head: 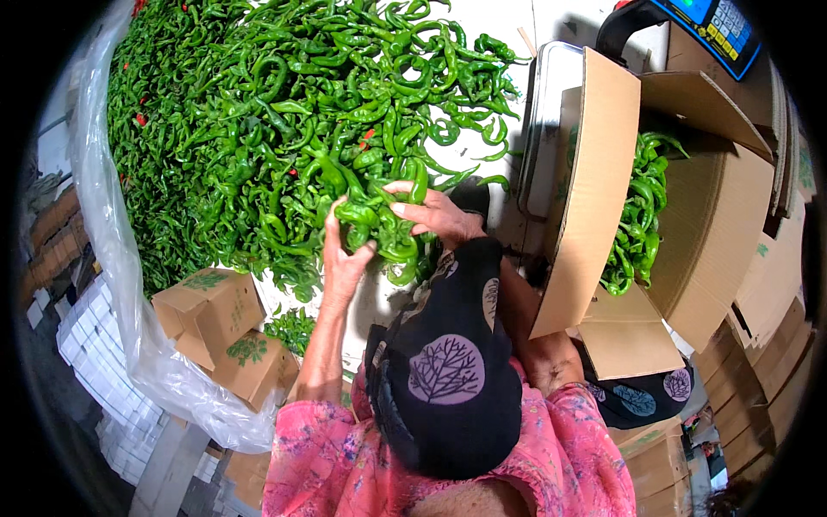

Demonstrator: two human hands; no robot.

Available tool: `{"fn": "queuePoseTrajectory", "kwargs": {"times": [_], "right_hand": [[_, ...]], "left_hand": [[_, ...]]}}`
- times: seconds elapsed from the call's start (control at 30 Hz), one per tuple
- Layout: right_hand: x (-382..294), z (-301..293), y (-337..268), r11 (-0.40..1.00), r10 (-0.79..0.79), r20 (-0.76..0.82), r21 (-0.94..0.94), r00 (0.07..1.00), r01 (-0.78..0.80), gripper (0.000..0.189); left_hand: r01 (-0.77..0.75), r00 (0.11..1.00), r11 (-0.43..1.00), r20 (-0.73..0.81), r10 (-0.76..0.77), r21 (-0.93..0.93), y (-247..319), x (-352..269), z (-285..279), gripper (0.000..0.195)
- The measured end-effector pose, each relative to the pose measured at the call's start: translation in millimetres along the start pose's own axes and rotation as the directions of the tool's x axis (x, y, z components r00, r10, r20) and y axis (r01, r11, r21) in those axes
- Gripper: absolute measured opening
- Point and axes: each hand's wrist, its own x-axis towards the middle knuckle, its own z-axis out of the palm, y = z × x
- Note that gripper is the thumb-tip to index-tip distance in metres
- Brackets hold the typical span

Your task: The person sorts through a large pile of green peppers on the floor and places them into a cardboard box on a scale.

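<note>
A broad heap of green chili peppers spreads before me, with a few red ones among them. At its near edge, my left hand curves around a bunch of green peppers, thumb on the near side. My right hand grips peppers at the right side of the same bunch; one curved pepper stands up by its fingers. Its palm is turned away from view. To the right, an open cardboard box holds more green peppers.
The box stands by a scale's metal platform; the scale's keypad display is beyond it. Clear plastic sheeting edges the heap at left. Cardboard cartons lie near left. Flattened cardboard is stacked right. My patterned knee rises between my arms.
</note>
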Motion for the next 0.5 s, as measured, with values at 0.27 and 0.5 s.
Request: {"fn": "queuePoseTrajectory", "kwargs": {"times": [0.27,0.5], "right_hand": [[-29.8,46.6,-45.2,0.857,-0.512,-0.068,-0.115,0.857,0.503,0.044],[-83.3,75.5,-93.3,0.727,-0.686,-0.120,-0.160,0.718,0.668,0.044]], "left_hand": [[-0.290,0.957,0.951,0.032,0.288,0.110,79.3,15.6,-54.7,0.083],[-0.512,0.856,0.829,0.048,0.515,0.224,156.4,7.0,-59.2,0.081]]}}
